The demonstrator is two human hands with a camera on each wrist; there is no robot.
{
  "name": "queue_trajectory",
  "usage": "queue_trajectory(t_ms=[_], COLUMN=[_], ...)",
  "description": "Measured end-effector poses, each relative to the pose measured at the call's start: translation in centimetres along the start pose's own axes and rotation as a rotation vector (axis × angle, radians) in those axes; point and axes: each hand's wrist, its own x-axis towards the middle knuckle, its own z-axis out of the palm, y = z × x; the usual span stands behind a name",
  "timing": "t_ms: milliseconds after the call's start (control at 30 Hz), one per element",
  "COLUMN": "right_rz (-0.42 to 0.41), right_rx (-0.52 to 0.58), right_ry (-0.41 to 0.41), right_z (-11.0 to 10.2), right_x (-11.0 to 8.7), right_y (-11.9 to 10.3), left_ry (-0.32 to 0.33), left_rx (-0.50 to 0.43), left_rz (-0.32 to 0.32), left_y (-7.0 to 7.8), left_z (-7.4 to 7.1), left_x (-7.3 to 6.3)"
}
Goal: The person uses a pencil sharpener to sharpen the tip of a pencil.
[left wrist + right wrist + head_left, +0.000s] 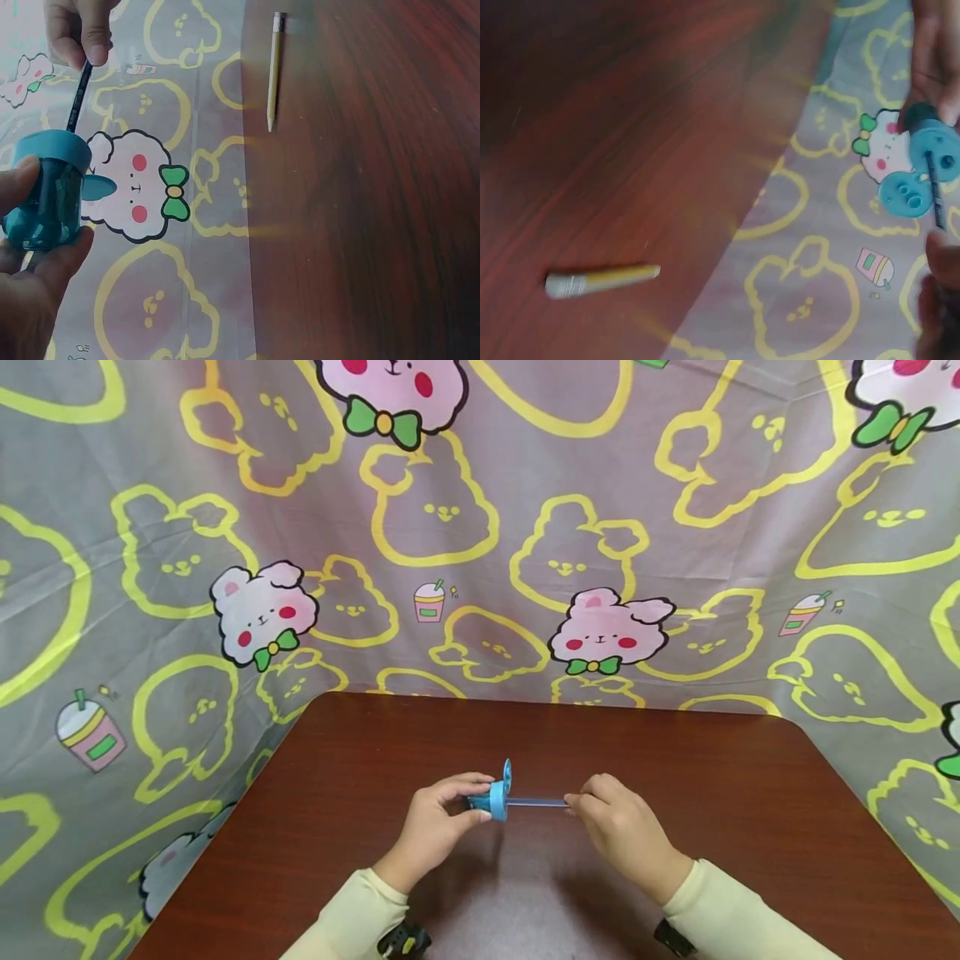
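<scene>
A blue pencil sharpener (498,800) with a see-through body is gripped between the thumb and fingers of my left hand (442,822). Its round flip cap (905,193) hangs open beside the face, which has holes in it. My right hand (626,831) pinches a thin dark pencil (79,97) between thumb and fingertips. The pencil runs straight from those fingertips to the sharpener's face, its front end at a hole (929,154). Both hands are raised over the table, level with each other. In the right wrist view, part of the right hand is cut off.
A yellow pencil (274,75) with a silvery end lies on the dark brown wooden table (375,743); the head view does not show it. Behind the table hangs a grey cloth (510,460) with cartoon bears and rabbits. Dark straps (405,939) circle both wrists.
</scene>
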Motion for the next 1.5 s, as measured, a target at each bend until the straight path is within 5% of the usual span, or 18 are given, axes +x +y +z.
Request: queue_trajectory(t_ms=[100,233,333,400,467,667,767,833,967,1233,1333,1400,1500], right_rz=[0.168,0.599,0.840,0.820,0.697,0.201,0.084,0.093,0.249,0.775,0.936,0.880,0.528], right_rx=[0.145,0.505,0.644,0.609,0.483,0.087,0.057,0.096,0.253,0.601,0.728,0.699,0.432], right_ry=[-0.147,-0.453,-0.591,-0.608,-0.557,-0.150,-0.031,-0.017,-0.076,-0.479,-0.558,-0.560,-0.483], right_z=[-0.5,-1.6,-2.1,-2.1,-1.9,-0.9,-0.5,-0.3,-0.5,-2.0,-2.2,-2.1,-1.6], right_x=[0.1,0.9,1.5,1.4,1.2,0.0,-0.3,-0.4,-0.4,1.1,1.5,1.3,0.7], right_y=[-0.2,-0.1,0.3,0.4,0.4,0.4,0.6,0.5,0.1,0.3,0.7,0.7,0.5], left_ry=[-0.033,-0.078,-0.099,-0.099,-0.081,-0.008,-0.009,-0.015,-0.030,-0.075,-0.091,-0.085,-0.070], left_rx=[0.014,0.020,0.016,0.014,0.014,0.008,-0.003,0.004,0.022,0.008,-0.006,-0.007,0.007], left_rz=[-0.002,-0.001,0.002,0.004,-0.003,-0.032,-0.032,-0.035,-0.039,-0.015,0.005,0.001,-0.019], left_y=[0.1,0.4,0.4,0.3,0.2,0.0,0.1,0.2,0.2,0.5,0.4,0.3,0.1], left_z=[-0.1,-0.2,-0.1,0.0,0.1,0.1,0.0,0.0,0.1,0.0,-0.1,0.0,0.1], left_x=[0.0,0.0,-0.1,-0.1,0.0,0.3,0.2,0.2,0.2,0.1,0.1,0.1,0.1])
